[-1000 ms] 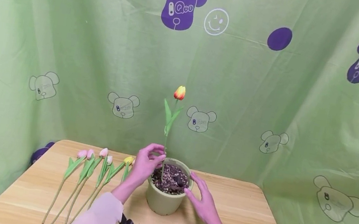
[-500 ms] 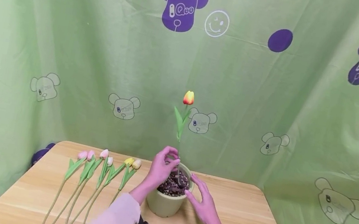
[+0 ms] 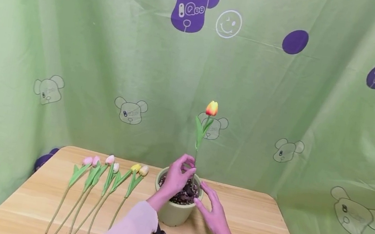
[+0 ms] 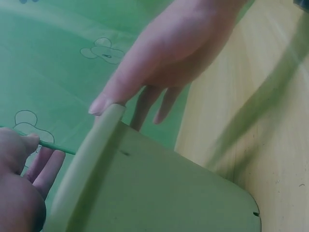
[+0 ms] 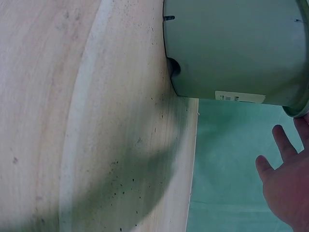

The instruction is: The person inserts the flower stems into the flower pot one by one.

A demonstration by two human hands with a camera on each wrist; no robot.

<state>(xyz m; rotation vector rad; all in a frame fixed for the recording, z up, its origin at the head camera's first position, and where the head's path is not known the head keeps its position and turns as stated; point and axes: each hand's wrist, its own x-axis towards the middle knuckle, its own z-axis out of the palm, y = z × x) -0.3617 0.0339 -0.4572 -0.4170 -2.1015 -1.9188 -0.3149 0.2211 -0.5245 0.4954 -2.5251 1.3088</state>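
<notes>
While our left fingers [image 3: 190, 172] are pinching the flower [image 3: 199, 138], upright toward twelve o'clock, our spread right fingers [image 3: 210, 194] are touching the pot [image 3: 174, 215].

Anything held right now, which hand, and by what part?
The left hand pinches the tulip by its stem, below the leaves and above the soil. The right hand only touches the pot's rim.
</notes>
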